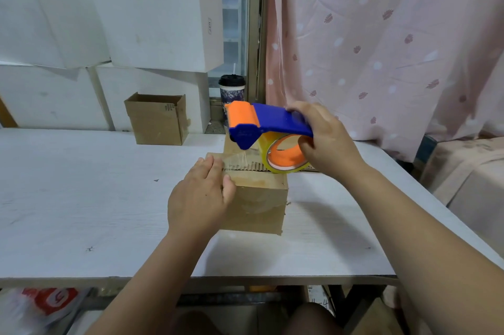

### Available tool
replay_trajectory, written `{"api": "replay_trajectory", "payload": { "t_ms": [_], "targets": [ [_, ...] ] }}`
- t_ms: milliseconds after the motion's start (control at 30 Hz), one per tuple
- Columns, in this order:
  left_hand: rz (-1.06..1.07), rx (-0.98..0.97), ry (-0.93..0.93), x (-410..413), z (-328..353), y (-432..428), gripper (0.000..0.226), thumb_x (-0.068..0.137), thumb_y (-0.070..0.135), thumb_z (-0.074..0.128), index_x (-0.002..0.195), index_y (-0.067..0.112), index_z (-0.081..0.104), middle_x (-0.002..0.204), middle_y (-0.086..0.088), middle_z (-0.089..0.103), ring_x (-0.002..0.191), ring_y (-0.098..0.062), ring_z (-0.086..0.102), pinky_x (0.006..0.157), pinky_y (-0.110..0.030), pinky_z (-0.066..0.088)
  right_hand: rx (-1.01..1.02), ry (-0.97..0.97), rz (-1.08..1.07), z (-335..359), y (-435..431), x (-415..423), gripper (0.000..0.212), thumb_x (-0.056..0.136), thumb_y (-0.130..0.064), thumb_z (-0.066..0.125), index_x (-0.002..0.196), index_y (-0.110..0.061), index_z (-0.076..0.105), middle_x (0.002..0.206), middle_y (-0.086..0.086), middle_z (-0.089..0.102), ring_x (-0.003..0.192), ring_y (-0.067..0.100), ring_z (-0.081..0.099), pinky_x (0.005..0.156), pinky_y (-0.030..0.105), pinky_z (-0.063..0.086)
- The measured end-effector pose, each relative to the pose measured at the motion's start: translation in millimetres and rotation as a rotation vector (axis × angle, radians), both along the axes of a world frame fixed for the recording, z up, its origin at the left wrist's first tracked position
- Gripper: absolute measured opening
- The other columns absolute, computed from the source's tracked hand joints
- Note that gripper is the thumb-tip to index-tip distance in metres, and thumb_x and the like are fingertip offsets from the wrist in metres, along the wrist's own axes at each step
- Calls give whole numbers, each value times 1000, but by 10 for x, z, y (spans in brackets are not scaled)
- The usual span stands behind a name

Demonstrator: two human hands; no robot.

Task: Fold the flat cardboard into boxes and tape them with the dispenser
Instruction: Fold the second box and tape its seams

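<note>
A small brown cardboard box (pixel 259 203) stands on the white table (pixel 81 198) in front of me. My left hand (pixel 201 198) rests on its left side and top, fingers straight, thumb over the front edge. My right hand (pixel 324 140) grips the handle of a blue and orange tape dispenser (pixel 261 124), held just above the box's far edge. Its roll of clear tape (pixel 283 154) touches the box top. A strip of clear tape runs from the dispenser to the box top near my left fingers.
An open brown box (pixel 158 119) stands at the table's back. Large white boxes (pixel 152 20) are stacked behind it. A lidded cup (pixel 231 89) stands by the window. A pink curtain (pixel 381 34) hangs at the right. A plastic bag (pixel 46 304) lies under the table.
</note>
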State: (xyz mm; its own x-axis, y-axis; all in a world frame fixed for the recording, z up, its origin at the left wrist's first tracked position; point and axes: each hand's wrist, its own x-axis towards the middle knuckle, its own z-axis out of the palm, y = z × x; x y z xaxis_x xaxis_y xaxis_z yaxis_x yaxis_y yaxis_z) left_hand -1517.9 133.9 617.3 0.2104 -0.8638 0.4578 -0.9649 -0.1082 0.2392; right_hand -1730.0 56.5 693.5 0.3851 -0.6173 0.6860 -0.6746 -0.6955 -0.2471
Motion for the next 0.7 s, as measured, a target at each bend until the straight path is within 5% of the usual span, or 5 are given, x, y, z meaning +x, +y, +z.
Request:
{"api": "replay_trajectory", "payload": {
  "t_ms": [200,433,600,700],
  "targets": [
    [-24,-17,-9,3,43,39,50,96,38,24,140,24,43,147,5,41,136,-14,34,90,-32,45,-1,-19,-11,-16,7,-34,59,73,5,53,127,-19,50,116,7,55,90,13,42,68,22,37],
    [-13,2,37,-28,42,19,51,95,40,24,140,24,43,149,6,38,138,-15,30,95,-33,42,128,-323,7,-241,28,33,58,71,-7,42,126,-22,51,114,-3,55,90,2,44,73,-1,34],
    [-8,20,81,-43,51,21,53,94,41,23,142,27,39,152,7,33,141,-14,26,100,-35,38,194,-508,-1,-335,54,87,60,76,6,50,124,-30,48,117,-9,56,101,10,53,81,25,49],
    [-9,19,78,-42,48,24,53,94,42,22,142,27,40,152,6,34,141,-14,26,100,-36,38,248,-676,33,-414,97,160,66,77,8,53,114,-47,44,120,-11,53,110,9,51,85,25,52]
  ]
}}
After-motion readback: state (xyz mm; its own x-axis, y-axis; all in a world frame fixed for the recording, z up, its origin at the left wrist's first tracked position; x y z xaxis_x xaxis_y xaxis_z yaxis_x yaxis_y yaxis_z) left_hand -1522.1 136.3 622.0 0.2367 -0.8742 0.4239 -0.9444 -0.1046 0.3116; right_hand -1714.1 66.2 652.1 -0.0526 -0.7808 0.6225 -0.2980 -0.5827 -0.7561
